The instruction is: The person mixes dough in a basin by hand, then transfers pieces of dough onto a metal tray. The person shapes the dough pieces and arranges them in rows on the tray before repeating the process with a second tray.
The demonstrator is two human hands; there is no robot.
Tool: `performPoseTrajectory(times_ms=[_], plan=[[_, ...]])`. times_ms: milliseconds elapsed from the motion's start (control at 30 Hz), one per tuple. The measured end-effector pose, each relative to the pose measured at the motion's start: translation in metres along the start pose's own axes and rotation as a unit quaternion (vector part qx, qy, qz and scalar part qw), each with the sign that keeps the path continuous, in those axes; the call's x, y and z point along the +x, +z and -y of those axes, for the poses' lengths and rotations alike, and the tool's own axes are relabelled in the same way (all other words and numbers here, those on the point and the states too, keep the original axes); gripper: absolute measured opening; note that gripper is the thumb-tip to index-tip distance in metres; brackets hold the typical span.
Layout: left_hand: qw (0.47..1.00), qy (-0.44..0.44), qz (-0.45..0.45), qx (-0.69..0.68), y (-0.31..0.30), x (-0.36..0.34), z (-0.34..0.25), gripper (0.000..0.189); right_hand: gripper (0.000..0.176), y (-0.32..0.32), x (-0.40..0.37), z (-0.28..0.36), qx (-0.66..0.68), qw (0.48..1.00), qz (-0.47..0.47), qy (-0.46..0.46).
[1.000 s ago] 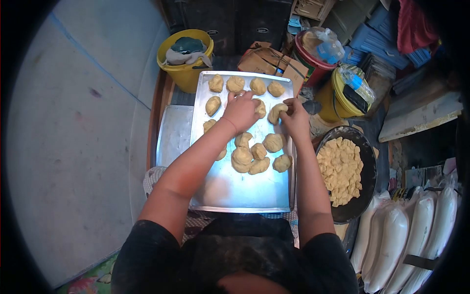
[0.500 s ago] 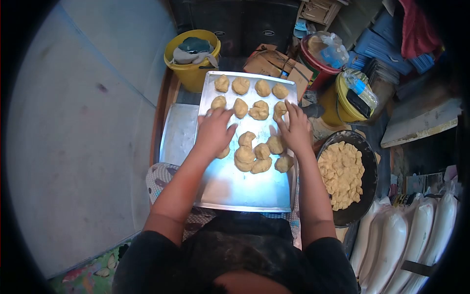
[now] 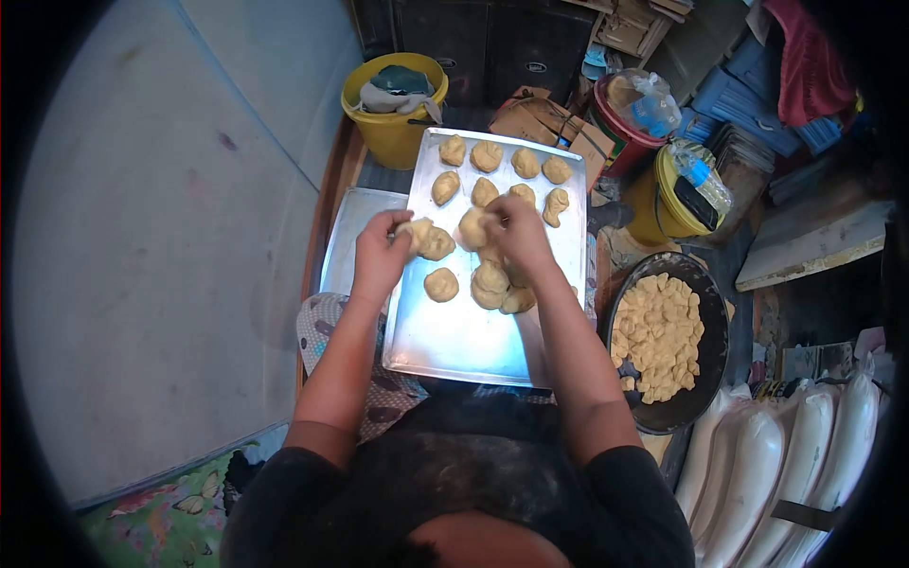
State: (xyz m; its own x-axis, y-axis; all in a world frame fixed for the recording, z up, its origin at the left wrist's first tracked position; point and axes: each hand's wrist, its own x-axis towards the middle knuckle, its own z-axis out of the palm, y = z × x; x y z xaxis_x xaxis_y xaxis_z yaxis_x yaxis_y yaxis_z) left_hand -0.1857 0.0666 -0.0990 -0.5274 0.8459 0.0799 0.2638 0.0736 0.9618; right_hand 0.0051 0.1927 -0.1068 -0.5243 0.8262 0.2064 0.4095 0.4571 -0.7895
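Observation:
A metal baking tray [image 3: 445,346] rests on my lap with several pale yellow dough pieces on it. At its left edge, my left hand [image 3: 381,254] pinches a dough piece [image 3: 415,231], which meets another lump [image 3: 437,244] beside it. Over the tray's middle, my right hand [image 3: 521,237] has its fingers closed on a second dough piece [image 3: 472,228], slightly blurred. Rounded pieces [image 3: 487,156] sit in rows at the far end. Below my right hand lies a cluster of dough [image 3: 490,284], partly hidden by my forearm. One dough ball [image 3: 441,285] sits apart at the left.
On my right stands a black basin [image 3: 718,327] of cut dough [image 3: 660,341]. Filled plastic bags [image 3: 753,454] lie nearer me. A yellow bucket [image 3: 393,137] with cloths stands beyond the tray; another yellow bucket [image 3: 653,204] is at right. A second tray [image 3: 355,232] lies underneath.
Both hands have come off the tray's side areas and now hold dough pieces, the right one having moved inward. The view has shifted, and the pieces in the tray's middle are rearranged.

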Motion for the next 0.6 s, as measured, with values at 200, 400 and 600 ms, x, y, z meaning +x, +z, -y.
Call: performPoseTrajectory(times_ms=[200,400,600], plan=[[0.966,0.148,0.07,0.201,0.026,0.026,0.032,0.025,0.039,-0.002,-0.034,0.0,-0.078,0.99,0.044,0.109],[0.966,0.076,0.131,0.208,0.03,0.012,0.025,0.034,0.031,-0.02,-0.036,-0.024,0.0,0.981,-0.103,0.163],[0.93,0.133,0.166,0.298,0.032,-0.016,0.027,0.049,0.04,-0.029,-0.039,-0.016,-0.098,0.991,-0.019,0.088]])
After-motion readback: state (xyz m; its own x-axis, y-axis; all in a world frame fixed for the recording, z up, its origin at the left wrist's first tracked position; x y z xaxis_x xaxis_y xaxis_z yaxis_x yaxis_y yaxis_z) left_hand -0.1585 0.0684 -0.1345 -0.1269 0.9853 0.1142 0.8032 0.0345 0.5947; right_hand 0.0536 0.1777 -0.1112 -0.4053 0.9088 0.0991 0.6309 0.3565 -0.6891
